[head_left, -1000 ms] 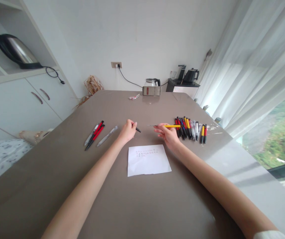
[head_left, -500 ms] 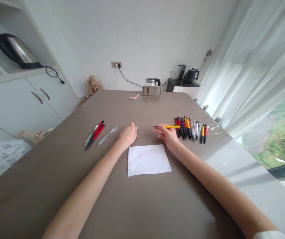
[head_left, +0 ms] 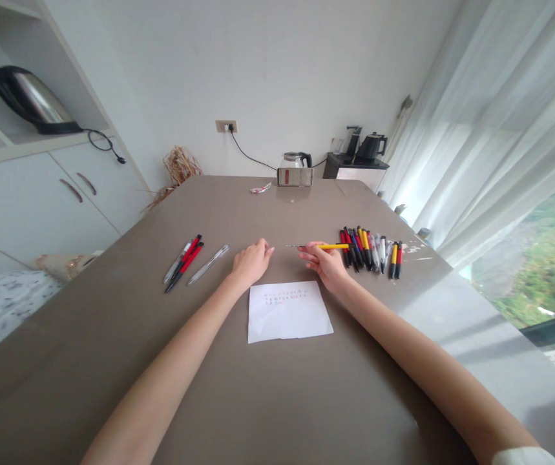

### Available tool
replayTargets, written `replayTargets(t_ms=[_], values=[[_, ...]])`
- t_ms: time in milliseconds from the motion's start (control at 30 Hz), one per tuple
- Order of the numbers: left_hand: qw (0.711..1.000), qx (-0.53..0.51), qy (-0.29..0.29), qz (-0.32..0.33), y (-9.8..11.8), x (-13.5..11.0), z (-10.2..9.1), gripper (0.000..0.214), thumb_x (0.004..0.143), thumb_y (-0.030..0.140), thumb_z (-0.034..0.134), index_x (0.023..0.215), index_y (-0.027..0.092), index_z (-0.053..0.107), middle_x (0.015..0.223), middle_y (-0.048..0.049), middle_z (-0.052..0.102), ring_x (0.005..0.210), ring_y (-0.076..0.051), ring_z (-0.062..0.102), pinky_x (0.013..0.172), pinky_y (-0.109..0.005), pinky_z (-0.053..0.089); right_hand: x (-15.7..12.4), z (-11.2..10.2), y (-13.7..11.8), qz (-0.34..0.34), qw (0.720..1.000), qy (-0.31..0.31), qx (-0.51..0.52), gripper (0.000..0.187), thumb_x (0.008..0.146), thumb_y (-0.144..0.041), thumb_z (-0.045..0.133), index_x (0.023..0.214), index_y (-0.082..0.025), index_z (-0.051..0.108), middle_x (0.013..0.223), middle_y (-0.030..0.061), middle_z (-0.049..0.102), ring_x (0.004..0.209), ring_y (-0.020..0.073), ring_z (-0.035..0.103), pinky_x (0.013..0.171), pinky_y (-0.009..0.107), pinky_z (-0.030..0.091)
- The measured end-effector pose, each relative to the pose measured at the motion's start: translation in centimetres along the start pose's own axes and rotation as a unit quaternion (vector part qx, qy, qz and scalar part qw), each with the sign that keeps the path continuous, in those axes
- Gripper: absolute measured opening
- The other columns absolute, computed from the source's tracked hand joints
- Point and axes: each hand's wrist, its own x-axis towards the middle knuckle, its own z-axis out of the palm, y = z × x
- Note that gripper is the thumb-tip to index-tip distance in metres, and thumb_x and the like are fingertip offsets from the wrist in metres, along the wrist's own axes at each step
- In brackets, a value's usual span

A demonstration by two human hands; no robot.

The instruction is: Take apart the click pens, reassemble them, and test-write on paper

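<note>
The sheet of paper (head_left: pixel 289 321) lies flat on the table (head_left: pixel 277 400) in front of the hands and bears three short lines of handwriting in its upper part; the characters are too small to read. The phone (head_left: pixel 295 177) stands on its long edge at the far end of the table, its lit screen showing a red patch and text too fine to read. The right hand (head_left: pixel 326 261) pinches the yellow pen (head_left: pixel 333 246) between thumb and fingers, level above the table, with its slender metallic end directed toward the left hand (head_left: pixel 252 261). The left hand is curled, thumb side toward the yellow pen; whether it grips anything cannot be told. Beyond the right hand, the row of pens (head_left: pixel 365 248) comprises red, blue, yellow, clear and white barrels set side by side. To the left lie two red-and-black pens (head_left: pixel 190 258) beside a clear pen, with another clear pen (head_left: pixel 209 263) slightly apart. The table surface is brown-grey and glossy, with pale marks near the row of pens. A glass pot (head_left: pixel 295 158) stands behind the phone, a wall socket (head_left: pixel 226 126) is mounted above, a steel kettle (head_left: pixel 39 103) occupies the left shelf, and a white curtain (head_left: pixel 444 129) partly covers the window at right
</note>
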Motion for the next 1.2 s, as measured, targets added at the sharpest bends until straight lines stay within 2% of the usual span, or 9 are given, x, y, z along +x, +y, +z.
replayTargets(t_ms=[167,267,433,667,867,1033,1200], values=[[0.984,-0.156,0.056,0.069,0.5,0.5,-0.4,0.031,0.081,0.041,0.035,0.099,0.022,0.052,0.100,-0.0070,0.057,0.080,-0.016,0.055,0.074,-0.029,0.041,0.0,0.0,0.0,0.008,1.000,-0.001,0.001,0.020,0.066,-0.031,0.062,0.078,-0.018,0.052,0.084,0.0076,0.065,0.072,0.0147,0.062,0.046,0.018,0.045],[0.955,-0.268,0.033,0.124,1.1,0.6,-0.2,0.028,0.079,0.036,0.042,0.099,0.021,0.054,0.100,-0.0056,0.057,0.081,-0.013,0.055,0.077,-0.026,0.041,0.0,0.0,0.1,0.009,1.000,-0.009,0.009,0.019,0.066,-0.030,0.062,0.078,-0.018,0.052,0.083,0.0073,0.065,0.071,0.0140,0.062,0.046,0.017,0.044],[0.929,-0.350,-0.010,0.124,1.8,0.6,0.1,0.026,0.072,0.033,0.053,0.093,0.019,0.058,0.092,-0.0050,0.062,0.082,-0.014,0.056,0.077,-0.028,0.042,0.0,0.1,0.1,0.017,1.000,-0.014,0.010,0.017,0.066,-0.027,0.062,0.077,-0.018,0.053,0.081,0.0066,0.065,0.070,0.0137,0.062,0.046,0.017,0.044],[0.919,-0.378,0.000,0.112,1.5,1.0,0.3,0.021,0.071,0.033,0.054,0.081,0.017,0.062,0.079,-0.0046,0.064,0.075,-0.013,0.056,0.076,-0.029,0.043,-0.2,0.2,0.0,0.012,0.999,-0.031,0.013,0.015,0.068,-0.026,0.061,0.077,-0.017,0.053,0.082,0.0068,0.065,0.069,0.0129,0.062,0.045,0.016,0.043],[0.922,-0.375,0.009,0.098,0.0,1.8,0.9,0.021,0.071,0.032,0.054,0.080,0.015,0.061,0.078,-0.0053,0.063,0.072,-0.013,0.056,0.072,-0.028,0.044,0.2,-0.2,-0.1,0.007,1.000,0.011,0.013,0.017,0.065,-0.024,0.062,0.077,-0.017,0.052,0.082,0.0075,0.065,0.066,0.0120,0.062,0.043,0.015,0.042],[0.942,-0.323,0.019,0.090,-0.5,1.7,0.7,0.020,0.072,0.032,0.052,0.080,0.016,0.061,0.078,-0.0040,0.064,0.071,-0.013,0.056,0.071,-0.027,0.043,0.3,-0.3,-0.2,-0.003,1.000,0.030,0.000,0.017,0.065,-0.024,0.062,0.076,-0.016,0.052,0.080,0.0074,0.065,0.064,0.0113,0.061,0.042,0.015,0.042],[0.967,-0.219,0.032,0.129,0.0,0.9,0.4,0.014,0.074,0.028,0.050,0.078,0.020,0.061,0.077,-0.0014,0.063,0.069,-0.012,0.055,0.068,-0.026,0.042,0.4,-0.4,-0.1,-0.028,0.998,0.051,-0.025,0.018,0.064,-0.024,0.062,0.077,-0.016,0.053,0.080,0.0073,0.064,0.064,0.0110,0.060,0.042,0.015,0.041]])
